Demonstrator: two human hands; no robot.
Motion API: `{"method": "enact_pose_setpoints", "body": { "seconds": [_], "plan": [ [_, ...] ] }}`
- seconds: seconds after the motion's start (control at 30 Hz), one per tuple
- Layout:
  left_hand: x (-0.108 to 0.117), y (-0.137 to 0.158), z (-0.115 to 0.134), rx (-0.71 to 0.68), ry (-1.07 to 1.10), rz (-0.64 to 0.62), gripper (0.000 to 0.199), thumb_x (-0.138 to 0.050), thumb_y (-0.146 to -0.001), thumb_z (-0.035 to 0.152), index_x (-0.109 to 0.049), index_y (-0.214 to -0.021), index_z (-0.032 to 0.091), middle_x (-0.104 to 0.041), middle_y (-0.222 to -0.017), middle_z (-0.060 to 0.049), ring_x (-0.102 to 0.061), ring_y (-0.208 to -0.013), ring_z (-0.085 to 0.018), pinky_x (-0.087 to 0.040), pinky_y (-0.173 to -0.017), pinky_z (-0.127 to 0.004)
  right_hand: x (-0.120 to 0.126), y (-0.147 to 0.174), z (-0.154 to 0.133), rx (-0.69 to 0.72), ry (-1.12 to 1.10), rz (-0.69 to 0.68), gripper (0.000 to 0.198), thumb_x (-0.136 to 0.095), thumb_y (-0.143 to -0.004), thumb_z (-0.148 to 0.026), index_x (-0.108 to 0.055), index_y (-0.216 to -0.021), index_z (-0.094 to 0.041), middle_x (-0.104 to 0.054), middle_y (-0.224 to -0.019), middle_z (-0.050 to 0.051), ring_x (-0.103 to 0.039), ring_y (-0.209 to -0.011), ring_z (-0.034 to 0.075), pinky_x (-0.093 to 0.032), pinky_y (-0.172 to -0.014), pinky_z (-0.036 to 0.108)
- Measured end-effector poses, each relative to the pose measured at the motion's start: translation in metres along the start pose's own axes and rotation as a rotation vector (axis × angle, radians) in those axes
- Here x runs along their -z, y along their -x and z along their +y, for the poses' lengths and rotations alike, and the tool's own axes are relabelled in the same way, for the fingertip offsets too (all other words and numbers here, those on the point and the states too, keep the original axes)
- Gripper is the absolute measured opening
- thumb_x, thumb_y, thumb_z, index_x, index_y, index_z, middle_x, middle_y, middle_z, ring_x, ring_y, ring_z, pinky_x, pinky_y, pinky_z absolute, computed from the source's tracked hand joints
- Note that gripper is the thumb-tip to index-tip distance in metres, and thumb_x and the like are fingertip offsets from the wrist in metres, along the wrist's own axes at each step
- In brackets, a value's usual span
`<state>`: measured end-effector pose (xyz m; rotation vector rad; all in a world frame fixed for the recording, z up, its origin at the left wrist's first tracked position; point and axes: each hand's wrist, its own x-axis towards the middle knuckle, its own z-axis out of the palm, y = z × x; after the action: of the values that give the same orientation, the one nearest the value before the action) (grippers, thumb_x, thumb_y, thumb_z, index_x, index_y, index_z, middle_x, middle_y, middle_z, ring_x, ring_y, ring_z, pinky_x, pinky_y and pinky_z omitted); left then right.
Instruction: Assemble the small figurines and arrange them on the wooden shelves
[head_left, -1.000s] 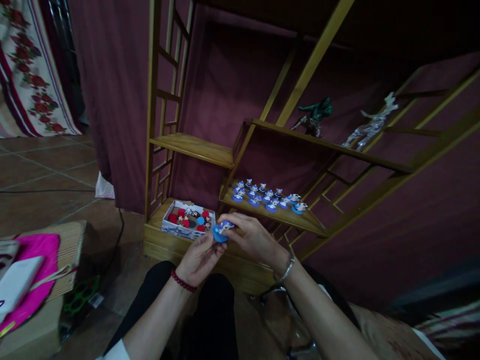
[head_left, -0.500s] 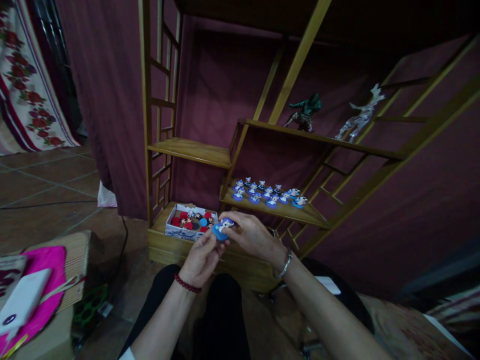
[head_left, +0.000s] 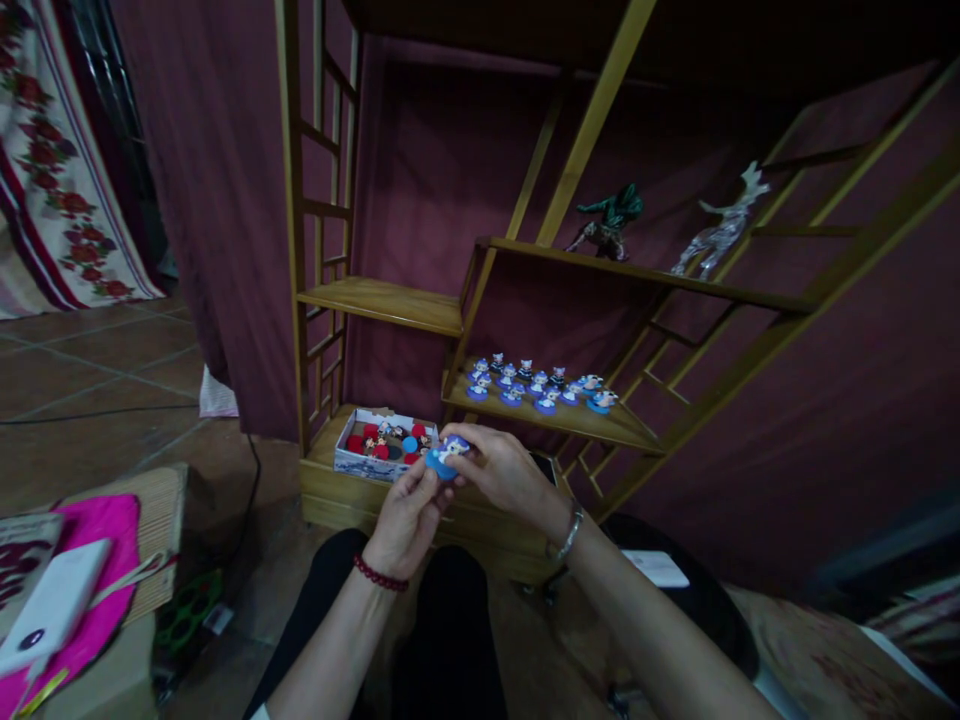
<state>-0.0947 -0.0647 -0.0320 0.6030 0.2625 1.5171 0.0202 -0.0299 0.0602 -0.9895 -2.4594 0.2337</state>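
Between my two hands is a small figurine [head_left: 452,447] with purple hair and a round blue base. My left hand [head_left: 411,510] pinches the blue base from below and the left, while my right hand [head_left: 499,470] grips the figurine's other side. Just behind my left hand, a patterned open box [head_left: 360,465] holds several more figurines with red, blue and dark bases, some lying on their sides. To the right, similar purple-and-white figurines [head_left: 512,393] stand in rows on a low wooden shelf [head_left: 574,424], with a few dark-dressed ones at the back.
A green-caped figure [head_left: 616,210] and a clear, glassy figure [head_left: 724,225] stand on the higher shelf [head_left: 652,272]. At left, a white power bank [head_left: 56,600] lies on a pink cloth [head_left: 120,530]. A black round stool [head_left: 705,610] is at my right.
The view has shifted very slightly. Both hands still hold the figurine in front of the box, in nearly the same pose.
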Motion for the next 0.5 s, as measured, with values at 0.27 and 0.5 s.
{"method": "enact_pose_setpoints", "body": {
  "seconds": [0.27,0.5],
  "plan": [
    [-0.003,0.004,0.000,0.047,0.023,0.032,0.018,-0.061,-0.072,0.023,-0.062,-0.087,0.013,-0.060,-0.090,-0.005,-0.055,-0.078,-0.012,-0.039,-0.068,-0.021,0.002,0.002,0.003,0.035,-0.065,-0.046,0.021,-0.049,-0.078,-0.023,-0.056,-0.098,-0.020,-0.061,-0.095,0.001,-0.057,-0.081,0.012,-0.042,-0.076,0.023],
    [-0.006,0.001,-0.003,0.066,0.033,0.009,0.018,-0.061,-0.072,0.023,-0.062,-0.086,0.012,-0.061,-0.087,-0.005,-0.055,-0.077,-0.013,-0.040,-0.069,-0.022,0.012,0.002,0.003,0.036,-0.037,-0.079,0.022,-0.050,-0.077,-0.021,-0.055,-0.098,-0.022,-0.061,-0.093,0.000,-0.056,-0.082,0.013,-0.041,-0.077,0.024]
  ]
}}
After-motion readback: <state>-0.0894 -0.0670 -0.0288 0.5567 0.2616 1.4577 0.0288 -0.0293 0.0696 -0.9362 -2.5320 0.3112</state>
